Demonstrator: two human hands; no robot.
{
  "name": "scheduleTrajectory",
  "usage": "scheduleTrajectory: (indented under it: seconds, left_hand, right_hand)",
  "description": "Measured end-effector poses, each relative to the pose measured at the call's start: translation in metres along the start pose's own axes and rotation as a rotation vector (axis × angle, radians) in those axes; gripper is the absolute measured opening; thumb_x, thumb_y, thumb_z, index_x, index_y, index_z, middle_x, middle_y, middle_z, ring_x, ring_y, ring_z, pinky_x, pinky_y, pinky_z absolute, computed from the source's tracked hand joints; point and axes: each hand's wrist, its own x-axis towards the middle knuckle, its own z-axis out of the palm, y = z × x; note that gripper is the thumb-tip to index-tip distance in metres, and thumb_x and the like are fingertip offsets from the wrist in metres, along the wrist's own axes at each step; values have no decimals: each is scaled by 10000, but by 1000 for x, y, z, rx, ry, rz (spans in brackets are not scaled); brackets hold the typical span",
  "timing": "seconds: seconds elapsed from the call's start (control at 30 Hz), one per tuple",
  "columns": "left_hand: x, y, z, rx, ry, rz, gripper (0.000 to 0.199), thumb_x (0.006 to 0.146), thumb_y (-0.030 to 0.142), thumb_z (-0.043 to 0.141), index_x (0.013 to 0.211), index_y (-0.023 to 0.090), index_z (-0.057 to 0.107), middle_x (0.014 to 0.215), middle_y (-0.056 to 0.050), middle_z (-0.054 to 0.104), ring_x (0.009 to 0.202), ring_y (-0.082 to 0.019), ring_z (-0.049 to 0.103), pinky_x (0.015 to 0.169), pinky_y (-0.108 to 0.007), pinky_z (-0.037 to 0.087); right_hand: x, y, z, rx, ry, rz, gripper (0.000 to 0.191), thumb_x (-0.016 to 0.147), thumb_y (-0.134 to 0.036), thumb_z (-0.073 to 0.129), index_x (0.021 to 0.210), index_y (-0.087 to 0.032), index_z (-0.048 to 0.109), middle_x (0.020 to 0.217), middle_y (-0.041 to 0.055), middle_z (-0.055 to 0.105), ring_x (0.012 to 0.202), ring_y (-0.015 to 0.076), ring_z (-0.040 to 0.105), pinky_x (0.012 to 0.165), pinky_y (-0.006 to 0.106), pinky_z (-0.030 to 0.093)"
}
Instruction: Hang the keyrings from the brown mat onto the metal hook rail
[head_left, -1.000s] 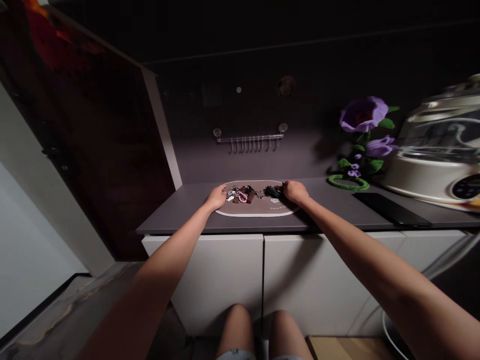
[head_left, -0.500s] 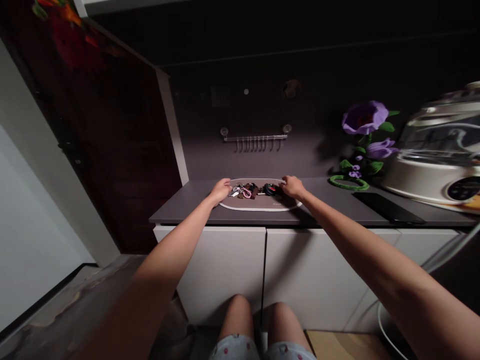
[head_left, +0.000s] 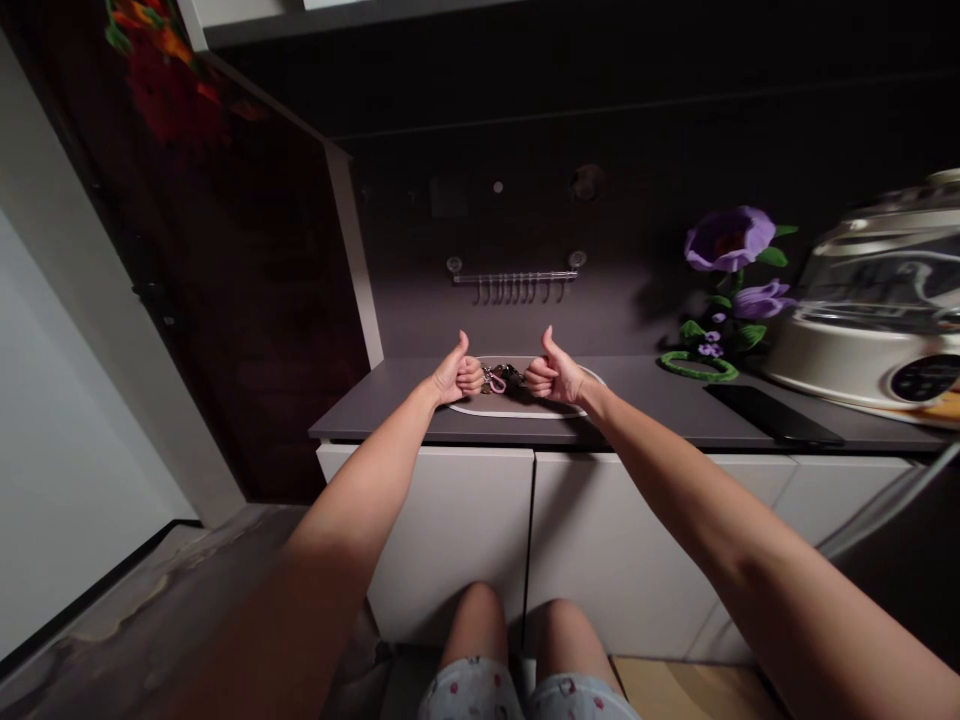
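My left hand (head_left: 459,374) makes a thumbs-up, its fingers curled into a fist with nothing in it. Opposite it, my right hand (head_left: 553,374) shows the same thumbs-up, also holding nothing. Both are raised in front of an oval mat (head_left: 517,408) with a pale rim on the grey counter. Between the fists a bunch of keys and key charms (head_left: 511,377) lies on the mat, with a pink loop (head_left: 496,383) at its left. The hands hide the mat's two ends and part of the bunch.
A clear rail with several hooks (head_left: 517,278) is fixed to the back wall. Farther right are a purple flower ornament (head_left: 731,243), a black phone (head_left: 772,414) and a cream appliance (head_left: 862,350). An overhead cabinet (head_left: 525,60) hangs above; white cupboard doors (head_left: 435,530) stand below.
Both hands have let go of the mat's ends, moved inward and closed into fists with thumbs up. The keys stay on the mat. The view has shifted slightly.
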Motion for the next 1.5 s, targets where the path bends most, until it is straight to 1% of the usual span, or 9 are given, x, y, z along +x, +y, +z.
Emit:
scheduleTrajectory:
  seconds: [0.13, 0.3, 0.47, 0.6, 0.77, 0.87, 1.0, 1.23, 1.5]
  left_hand:
    - [3, -17, -12, -29, -23, -50, 650, 649, 787, 272, 386, 199, 184, 308, 49, 170, 272, -40, 187, 317, -202, 163]
    - [8, -20, -18, -20, -90, -47, 675, 673, 783, 254, 363, 189, 176, 297, 47, 163, 257, -44, 190, 316, -204, 144]
    - [11, -17, -20, 19, -95, -53, 668, 670, 785, 271, 377, 191, 194, 313, 51, 169, 269, -43, 186, 324, -201, 131]
    - [19, -6, -21, 103, -63, 11, 625, 697, 737, 365, 424, 184, 261, 335, 63, 196, 294, -43, 201, 341, -195, 152]
    - [41, 9, -21, 357, 190, 304, 437, 670, 534, 628, 562, 156, 437, 425, 60, 377, 376, -36, 310, 411, -187, 234]
    - [55, 13, -22, 588, 331, 426, 341, 681, 457, 633, 635, 145, 504, 511, 38, 480, 450, -48, 384, 474, -196, 290]
    - [67, 10, -27, 860, 364, 514, 191, 695, 321, 607, 681, 138, 553, 588, 23, 531, 550, -79, 444, 568, -216, 351]
    - [68, -9, -44, 1131, 340, 513, 148, 715, 258, 545, 743, 132, 617, 698, -10, 600, 661, -115, 500, 659, -242, 388]
    - [62, -11, -52, 1216, 194, 372, 258, 706, 362, 564, 749, 123, 650, 655, -5, 586, 613, -108, 474, 589, -230, 354]
  right_hand:
    - [3, 24, -9, 160, -133, 6, 655, 695, -795, 98, 415, -205, 154, 356, -56, 154, 345, 51, 152, 348, 188, 169]
    - [7, 29, -14, 264, -286, 1, 653, 706, -785, 126, 419, -198, 131, 359, -59, 145, 332, 43, 157, 335, 184, 151]
    - [9, 24, -12, 256, -280, 17, 648, 715, -781, 138, 423, -203, 138, 356, -59, 146, 335, 44, 158, 337, 187, 147]
    - [22, 14, -7, 195, -154, -14, 630, 734, -760, 206, 446, -200, 196, 361, -65, 172, 338, 44, 153, 335, 186, 135]
    - [52, -2, 4, -15, 172, -139, 395, 821, -509, 457, 616, -170, 461, 365, -93, 239, 319, 36, 152, 334, 178, 111]
    - [73, -3, 5, -186, 316, -248, 206, 810, -333, 531, 708, -154, 517, 412, -62, 409, 343, 43, 299, 366, 172, 228]
    - [95, 4, -1, -431, 448, -323, 53, 766, -171, 530, 717, -153, 523, 549, -26, 546, 475, 66, 463, 507, 188, 372]
    - [103, 25, -11, -1002, 455, -390, 110, 770, -159, 510, 778, -147, 619, 777, 34, 654, 692, 113, 548, 673, 216, 388]
    - [106, 33, -14, -1296, 337, -364, 179, 775, -114, 510, 872, -149, 656, 915, 72, 677, 836, 151, 587, 742, 220, 390]
